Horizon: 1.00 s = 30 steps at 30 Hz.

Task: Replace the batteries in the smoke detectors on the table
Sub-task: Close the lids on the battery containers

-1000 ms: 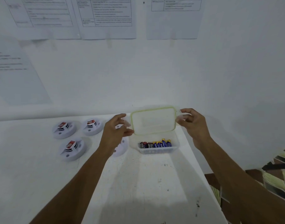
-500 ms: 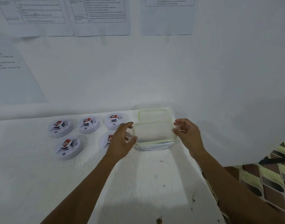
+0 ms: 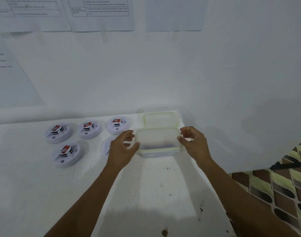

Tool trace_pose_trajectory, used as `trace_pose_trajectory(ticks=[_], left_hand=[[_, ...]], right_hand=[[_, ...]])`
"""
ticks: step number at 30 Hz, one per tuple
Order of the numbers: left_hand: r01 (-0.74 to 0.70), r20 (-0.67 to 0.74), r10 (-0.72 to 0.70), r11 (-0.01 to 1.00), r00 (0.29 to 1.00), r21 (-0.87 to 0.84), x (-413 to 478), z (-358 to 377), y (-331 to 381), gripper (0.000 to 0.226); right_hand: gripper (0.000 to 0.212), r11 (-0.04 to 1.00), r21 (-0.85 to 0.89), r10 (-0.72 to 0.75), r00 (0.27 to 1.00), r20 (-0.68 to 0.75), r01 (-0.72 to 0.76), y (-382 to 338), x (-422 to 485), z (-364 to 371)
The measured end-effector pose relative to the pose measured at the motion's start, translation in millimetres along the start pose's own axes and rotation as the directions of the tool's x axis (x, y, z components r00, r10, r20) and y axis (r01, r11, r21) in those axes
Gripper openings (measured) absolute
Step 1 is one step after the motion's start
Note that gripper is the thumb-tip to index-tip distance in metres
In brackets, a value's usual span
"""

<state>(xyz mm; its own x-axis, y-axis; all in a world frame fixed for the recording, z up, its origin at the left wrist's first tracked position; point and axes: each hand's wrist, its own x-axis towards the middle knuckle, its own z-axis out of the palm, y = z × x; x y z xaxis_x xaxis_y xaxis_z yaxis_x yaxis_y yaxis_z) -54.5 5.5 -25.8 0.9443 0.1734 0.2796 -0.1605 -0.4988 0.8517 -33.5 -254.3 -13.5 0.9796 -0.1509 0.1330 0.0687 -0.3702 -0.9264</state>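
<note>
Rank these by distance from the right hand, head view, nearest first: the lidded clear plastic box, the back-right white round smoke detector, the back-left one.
1. Lidded clear plastic box, beside the right hand.
2. Back-right white round smoke detector, left of the box.
3. Back-left white round smoke detector, far left.

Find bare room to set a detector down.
Free: near-left stretch of the white table before the round white smoke detectors, and the strip between the forearms. Crowded: far edge, where left hand and right hand flank the clear lidded plastic box.

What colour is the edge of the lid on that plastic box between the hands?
Pale yellow-green, round the clear lid; the head view shows it.
</note>
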Motion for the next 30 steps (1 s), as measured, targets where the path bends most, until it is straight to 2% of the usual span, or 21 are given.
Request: trace_pose_trajectory(ticks=[8, 13, 16, 19, 21, 26, 30], left_hand=[[0.098, -0.036, -0.104, 0.983, 0.994, -0.156, -9, 10, 7, 0.038], [0.082, 0.031, -0.081, 0.996, 0.996, -0.037, -4, 6, 8, 0.034], [-0.017, 0.125, 0.01, 0.998, 0.992, 0.054, 3, 4, 7, 0.042], [-0.087, 0.317, 0.037, 0.985, 0.948, 0.146, 9, 3, 6, 0.073], [-0.126, 0.401, 0.04, 0.973, 0.915, 0.192, 12, 3, 7, 0.086], [-0.214, 0.34, 0.121, 0.944, 0.933, 0.251, 11, 9, -1, 0.088], [-0.278, 0.321, 0.181, 0.916, 0.93, 0.29, 13, 12, -6, 0.089]], right_hand=[[0.02, 0.991, 0.104, 0.09, 0.996, -0.01, -0.089, 2, -4, 2], [0.018, 0.989, 0.121, 0.086, 0.996, 0.012, -0.087, 6, -4, -1], [0.032, 0.999, 0.048, 0.015, 0.987, 0.161, -0.023, 6, 1, -7], [0.07, 0.986, -0.092, -0.093, 0.916, 0.391, 0.14, 6, 4, -10], [0.089, 0.965, -0.155, -0.119, 0.879, 0.461, 0.212, 5, 6, -12], [0.095, 0.918, -0.217, -0.22, 0.881, 0.42, 0.333, 7, 9, -9], [0.094, 0.899, -0.257, -0.243, 0.891, 0.384, 0.356, 9, 10, -7]])
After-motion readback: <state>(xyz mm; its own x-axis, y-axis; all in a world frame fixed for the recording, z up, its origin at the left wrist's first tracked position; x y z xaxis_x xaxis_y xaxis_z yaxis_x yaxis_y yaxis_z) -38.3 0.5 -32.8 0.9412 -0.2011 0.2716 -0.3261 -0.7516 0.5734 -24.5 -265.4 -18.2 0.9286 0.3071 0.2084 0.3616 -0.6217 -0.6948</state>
